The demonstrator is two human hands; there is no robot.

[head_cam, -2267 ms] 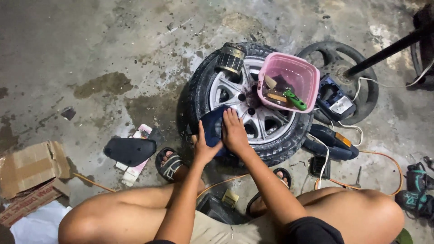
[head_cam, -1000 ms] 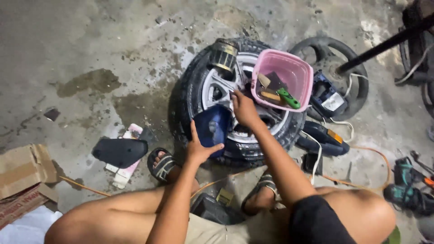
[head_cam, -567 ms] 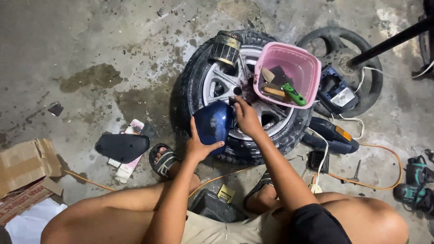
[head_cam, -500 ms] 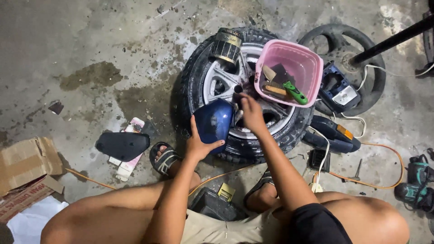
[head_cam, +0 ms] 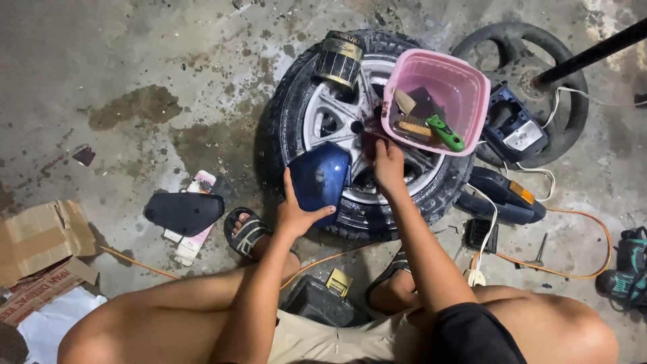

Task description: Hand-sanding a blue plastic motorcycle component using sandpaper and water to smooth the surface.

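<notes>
Two bare hands are at work over a car wheel (head_cam: 350, 135) lying flat on the stained concrete floor (head_cam: 135, 67); from my remote view, the left hand (head_cam: 296, 214) has its fingers wrapped around the lower edge of a glossy blue panel (head_cam: 320, 178), which leans against the tyre's near side; the right hand (head_cam: 389, 167) rests on the silver rim with fingers curled downward, though I cannot tell whether they grip anything; a pink square basket (head_cam: 465, 87) sits on the wheel's far right, holding a brush with a green handle (head_cam: 445, 133); a squat tin with a gold-and-black label (head_cam: 339, 59) stands on the tyre's far edge; a black panel (head_cam: 183, 211) lies on the floor to the left, over a flat pink-and-white packet (head_cam: 199, 183); torn brown cardboard (head_cam: 40, 236) occupies the lower left corner; a small yellow tag (head_cam: 339, 281) lies between the feet.
</notes>
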